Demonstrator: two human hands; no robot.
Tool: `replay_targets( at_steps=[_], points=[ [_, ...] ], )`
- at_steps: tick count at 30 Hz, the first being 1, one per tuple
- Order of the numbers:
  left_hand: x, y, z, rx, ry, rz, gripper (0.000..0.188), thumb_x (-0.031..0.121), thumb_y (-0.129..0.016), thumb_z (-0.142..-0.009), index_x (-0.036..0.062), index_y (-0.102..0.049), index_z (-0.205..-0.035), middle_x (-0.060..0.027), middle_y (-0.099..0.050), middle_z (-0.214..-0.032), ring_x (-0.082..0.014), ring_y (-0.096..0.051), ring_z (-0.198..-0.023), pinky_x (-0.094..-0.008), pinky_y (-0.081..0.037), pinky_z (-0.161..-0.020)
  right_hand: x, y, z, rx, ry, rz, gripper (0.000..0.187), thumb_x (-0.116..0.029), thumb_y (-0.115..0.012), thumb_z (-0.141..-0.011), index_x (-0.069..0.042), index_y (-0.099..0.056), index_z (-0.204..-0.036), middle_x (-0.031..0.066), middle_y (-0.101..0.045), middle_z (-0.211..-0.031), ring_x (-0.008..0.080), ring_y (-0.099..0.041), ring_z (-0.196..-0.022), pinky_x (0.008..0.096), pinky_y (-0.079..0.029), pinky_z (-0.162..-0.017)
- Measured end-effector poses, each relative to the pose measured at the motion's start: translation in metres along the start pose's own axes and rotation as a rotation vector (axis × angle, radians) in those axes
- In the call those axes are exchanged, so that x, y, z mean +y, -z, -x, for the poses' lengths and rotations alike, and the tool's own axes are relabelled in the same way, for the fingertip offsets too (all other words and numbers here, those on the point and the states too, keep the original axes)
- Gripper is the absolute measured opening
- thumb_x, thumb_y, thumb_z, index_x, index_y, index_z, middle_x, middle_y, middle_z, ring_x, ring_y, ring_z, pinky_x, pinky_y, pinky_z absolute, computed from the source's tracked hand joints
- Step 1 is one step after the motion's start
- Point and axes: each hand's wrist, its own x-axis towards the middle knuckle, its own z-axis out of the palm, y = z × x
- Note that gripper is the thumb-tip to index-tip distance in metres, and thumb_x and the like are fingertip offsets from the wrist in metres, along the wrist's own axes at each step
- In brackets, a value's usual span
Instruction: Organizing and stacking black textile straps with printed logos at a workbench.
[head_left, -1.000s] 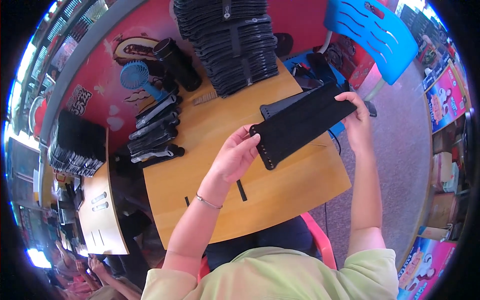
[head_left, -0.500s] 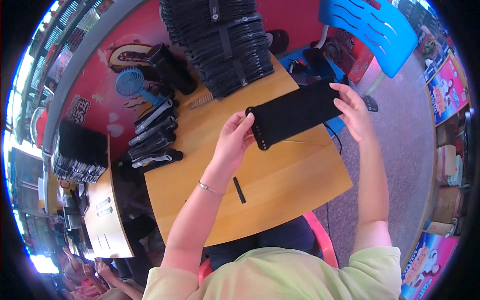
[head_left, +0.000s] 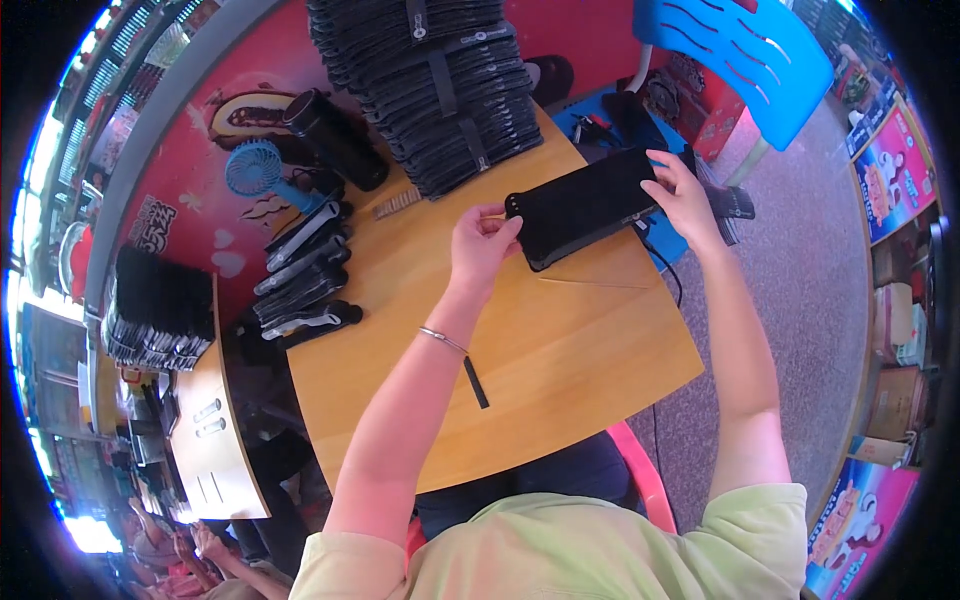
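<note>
A flat black rectangular panel (head_left: 585,210) is held above the wooden table (head_left: 570,350), tilted with its right end higher. Small holes run along its left end. My left hand (head_left: 482,248) pinches that end between thumb and fingers. My right hand (head_left: 685,203) is closed on the far right end, its thumb on the near edge. A short black strip (head_left: 475,383) lies on the table near my left forearm. Behind the panel rises a tall stack of folded black pieces (head_left: 440,90), bound with bands.
Along the table's left edge lie several black pieces (head_left: 305,265), beside a small blue fan (head_left: 255,168) and a black cylinder (head_left: 335,138). A blue chair (head_left: 740,60) stands at the far right. More black pieces (head_left: 160,300) are stacked on another table at left, where people's hands (head_left: 205,540) show.
The panel has tipped so its near long edge now shows. Both hands have moved a little; my left hand is higher and further right, my right hand slightly left.
</note>
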Motion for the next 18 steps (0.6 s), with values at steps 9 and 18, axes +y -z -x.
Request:
replay_targets(
  at_steps=[9, 18],
  points=[
    [-0.018, -0.009, -0.006, 0.152, -0.067, -0.172, 0.058, 0.012, -0.079, -0.074, 0.0007, -0.045, -0.12, -0.0114, -0.052, -0.104, -0.0172, -0.056, -0.088, -0.0296, -0.056, -0.068, 0.019, -0.006, -0.003, 0.023, 0.048, 0.114, 0.048, -0.015, -0.069, -0.082, -0.01, -0.05, -0.126, 0.0172, -0.064, -0.111, 0.0224, -0.064, -0.092, 0.0327, -0.049, -0.083],
    [-0.02, -0.008, -0.009, 0.08, -0.034, -0.135, 0.067, 0.014, -0.078, -0.075, -0.0014, -0.037, -0.126, -0.0156, -0.058, -0.099, -0.0202, -0.06, -0.087, -0.0307, -0.055, -0.072, 0.012, -0.009, -0.002, 0.086, 0.011, 0.321, 0.052, -0.019, -0.072, -0.079, -0.007, -0.05, -0.124, 0.0197, -0.063, -0.112, 0.0278, -0.064, -0.092, 0.0368, -0.05, -0.081]
  ],
)
